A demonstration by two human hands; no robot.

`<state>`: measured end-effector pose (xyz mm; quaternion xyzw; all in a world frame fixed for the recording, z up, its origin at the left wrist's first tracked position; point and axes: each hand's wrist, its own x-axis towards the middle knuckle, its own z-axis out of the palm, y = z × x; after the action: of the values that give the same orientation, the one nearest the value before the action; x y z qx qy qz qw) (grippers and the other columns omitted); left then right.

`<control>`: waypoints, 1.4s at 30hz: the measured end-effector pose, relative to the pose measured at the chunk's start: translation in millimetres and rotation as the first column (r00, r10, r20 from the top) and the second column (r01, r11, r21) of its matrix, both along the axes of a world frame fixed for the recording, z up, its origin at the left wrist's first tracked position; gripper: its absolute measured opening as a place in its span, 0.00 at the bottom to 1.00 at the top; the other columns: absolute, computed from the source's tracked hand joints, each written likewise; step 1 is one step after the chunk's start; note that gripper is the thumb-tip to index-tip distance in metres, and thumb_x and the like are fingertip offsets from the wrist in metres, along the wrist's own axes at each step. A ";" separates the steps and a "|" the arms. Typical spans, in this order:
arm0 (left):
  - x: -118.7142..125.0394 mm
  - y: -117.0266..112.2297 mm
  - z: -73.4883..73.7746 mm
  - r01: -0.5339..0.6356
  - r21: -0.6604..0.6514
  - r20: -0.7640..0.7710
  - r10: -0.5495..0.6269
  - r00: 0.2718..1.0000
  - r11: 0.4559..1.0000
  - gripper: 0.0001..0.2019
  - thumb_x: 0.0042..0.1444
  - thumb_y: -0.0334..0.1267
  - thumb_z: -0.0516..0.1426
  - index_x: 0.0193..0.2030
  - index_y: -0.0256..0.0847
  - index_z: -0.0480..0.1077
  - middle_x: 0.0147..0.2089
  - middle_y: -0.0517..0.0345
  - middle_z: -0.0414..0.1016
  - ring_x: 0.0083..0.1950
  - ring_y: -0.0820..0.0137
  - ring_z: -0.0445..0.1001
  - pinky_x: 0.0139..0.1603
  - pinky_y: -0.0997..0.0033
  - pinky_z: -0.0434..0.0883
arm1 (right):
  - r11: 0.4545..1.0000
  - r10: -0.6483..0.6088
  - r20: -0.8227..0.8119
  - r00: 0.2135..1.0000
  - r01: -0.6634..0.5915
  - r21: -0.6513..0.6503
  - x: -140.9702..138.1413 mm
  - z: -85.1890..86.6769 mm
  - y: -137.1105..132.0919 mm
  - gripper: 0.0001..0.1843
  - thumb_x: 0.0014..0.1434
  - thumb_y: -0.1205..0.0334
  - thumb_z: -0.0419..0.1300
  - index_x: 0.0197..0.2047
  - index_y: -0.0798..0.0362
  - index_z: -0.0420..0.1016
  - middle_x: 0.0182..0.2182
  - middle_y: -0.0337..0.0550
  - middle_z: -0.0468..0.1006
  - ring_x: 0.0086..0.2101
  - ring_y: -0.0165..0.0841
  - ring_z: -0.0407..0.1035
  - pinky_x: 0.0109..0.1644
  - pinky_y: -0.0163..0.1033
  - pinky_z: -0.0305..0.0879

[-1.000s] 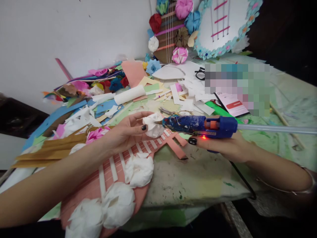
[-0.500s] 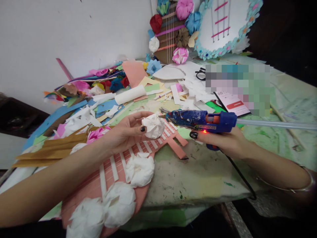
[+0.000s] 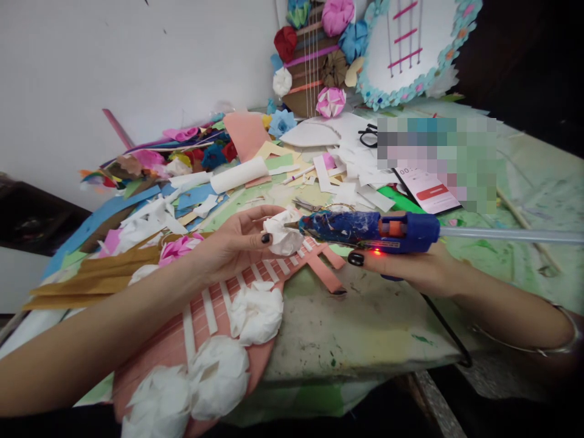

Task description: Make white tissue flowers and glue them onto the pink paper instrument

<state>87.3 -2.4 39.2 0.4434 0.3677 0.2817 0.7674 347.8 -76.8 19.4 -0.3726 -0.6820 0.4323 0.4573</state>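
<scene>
Left hand (image 3: 235, 240) grips a small white paper flower (image 3: 283, 241) between thumb and fingers, holding it up above the neck of a salmon paper guitar (image 3: 198, 325). Right hand (image 3: 424, 267) is closed around a blue hot-glue gun (image 3: 342, 230), indicator light lit, nozzle directed at the flower's near face; contact appears likely but cannot be confirmed. A translucent glue stick (image 3: 511, 235) projects from the gun's rear, and a black cord (image 3: 447, 328) runs down towards the near edge of the table (image 3: 342, 331). The guitar lies at the near edge, left of its middle, bearing white strips and three larger white flowers (image 3: 219, 377). Step in hand, as judged: glue application to the small flower. The next move calls for a steady left grip and fingers kept off the hot tip. Beyond, scissors (image 3: 303, 204), a white paper roll (image 3: 239, 175) and paper scraps occupy the surface; a flowered brown guitar (image 3: 308, 100) stands at the back edge. Not verifiable: any glue bead, the gun's trigger, mostly concealed by the right hand, and the left fingertips behind the flower. The left forearm covers part of the guitar, the frame cuts off its lower end, and a pixelated block masks the area beside the smartphone (image 3: 431, 191).
</scene>
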 end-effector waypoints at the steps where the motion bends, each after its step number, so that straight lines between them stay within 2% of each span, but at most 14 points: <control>1: 0.4 -0.4 0.4 -0.001 0.000 0.002 0.001 1.000 1.000 0.25 0.40 0.27 0.70 0.48 0.38 0.75 0.45 0.52 0.79 0.43 0.66 0.78 0.43 0.71 0.78 | 1.000 -0.006 0.005 1.000 0.006 0.001 0.3 -0.2 0.1 0.13 0.53 0.60 0.65 0.21 0.52 0.68 0.20 0.33 0.64 0.22 0.25 0.57 0.26 0.33 0.56; 5: 1.1 -1.9 0.8 -0.008 -0.004 0.029 0.008 1.000 1.000 0.25 0.39 0.25 0.71 0.47 0.38 0.75 0.43 0.53 0.79 0.40 0.68 0.78 0.42 0.71 0.79 | 0.999 -0.029 0.030 0.999 0.029 0.024 1.6 -1.5 1.6 0.12 0.53 0.61 0.65 0.22 0.51 0.69 0.18 0.33 0.64 0.22 0.26 0.58 0.26 0.33 0.57; 10: -0.1 -1.7 0.3 -0.026 -0.002 0.037 0.026 0.999 1.000 0.25 0.40 0.25 0.70 0.47 0.39 0.75 0.42 0.54 0.79 0.40 0.68 0.79 0.43 0.70 0.79 | 1.000 -0.011 -0.002 1.000 0.011 -0.006 1.4 -2.9 1.9 0.08 0.55 0.62 0.64 0.25 0.50 0.74 0.20 0.34 0.69 0.22 0.26 0.60 0.27 0.34 0.60; 15: 0.2 -1.7 1.5 -0.073 0.035 0.016 0.072 0.997 0.997 0.24 0.40 0.27 0.70 0.46 0.40 0.75 0.49 0.53 0.78 0.46 0.62 0.78 0.46 0.61 0.79 | 1.000 0.001 0.006 1.000 -0.001 -0.010 1.8 -4.0 -0.3 0.09 0.54 0.61 0.65 0.25 0.50 0.71 0.20 0.33 0.66 0.20 0.24 0.56 0.24 0.33 0.56; 18: 1.8 -2.7 1.9 -0.100 0.031 0.005 0.099 0.995 0.995 0.24 0.40 0.26 0.70 0.46 0.40 0.75 0.52 0.52 0.77 0.46 0.62 0.78 0.46 0.62 0.79 | 1.000 0.007 0.024 1.000 -0.007 -0.007 1.5 -5.6 -0.4 0.09 0.53 0.61 0.66 0.24 0.50 0.71 0.21 0.34 0.67 0.23 0.26 0.60 0.24 0.33 0.56; 24: 3.6 -4.5 1.1 -0.089 0.006 0.061 0.089 0.994 0.996 0.22 0.42 0.24 0.69 0.46 0.39 0.75 0.48 0.53 0.79 0.45 0.63 0.79 0.47 0.60 0.80 | 1.000 -0.014 -0.029 0.999 0.013 -0.016 -1.2 -5.7 0.5 0.09 0.50 0.63 0.67 0.24 0.50 0.71 0.21 0.35 0.68 0.23 0.26 0.61 0.23 0.31 0.57; 30: 2.8 -4.3 0.2 -0.083 -0.001 0.052 0.083 0.995 0.997 0.23 0.44 0.25 0.68 0.48 0.40 0.73 0.48 0.53 0.78 0.46 0.63 0.79 0.47 0.60 0.80 | 0.999 0.039 0.034 0.999 -0.040 0.030 0.4 -3.6 0.3 0.07 0.55 0.61 0.63 0.28 0.52 0.72 0.22 0.35 0.70 0.25 0.27 0.63 0.27 0.32 0.61; 34: 2.7 -3.8 -0.6 -0.077 0.027 0.017 0.077 0.997 0.997 0.23 0.43 0.27 0.69 0.48 0.41 0.73 0.51 0.52 0.77 0.49 0.60 0.78 0.52 0.56 0.77 | 0.997 0.063 0.058 0.996 -0.066 0.049 1.7 -5.3 0.6 0.09 0.57 0.60 0.62 0.26 0.52 0.72 0.22 0.35 0.70 0.25 0.28 0.63 0.29 0.33 0.62; 39: 1.3 -1.1 -0.2 -0.094 0.086 0.000 0.094 0.996 0.992 0.24 0.44 0.29 0.69 0.49 0.40 0.72 0.49 0.52 0.78 0.52 0.57 0.77 0.55 0.52 0.75 | 0.993 0.106 0.024 0.994 -0.107 0.041 2.4 -6.8 0.5 0.10 0.60 0.61 0.60 0.27 0.52 0.73 0.24 0.36 0.73 0.27 0.27 0.65 0.31 0.32 0.61; 42: 0.2 0.5 1.0 -0.105 0.114 0.005 0.105 0.994 0.988 0.24 0.43 0.29 0.69 0.49 0.41 0.72 0.47 0.53 0.78 0.51 0.59 0.77 0.56 0.54 0.75 | 0.994 0.104 0.042 0.994 -0.105 0.040 3.2 -6.0 -0.3 0.12 0.60 0.60 0.60 0.26 0.53 0.73 0.23 0.36 0.72 0.26 0.27 0.64 0.30 0.32 0.60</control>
<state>87.4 -1.9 40.2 0.4669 0.3743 0.3419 0.7246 351.0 -77.0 13.4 -0.3353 -0.7186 0.4335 0.4280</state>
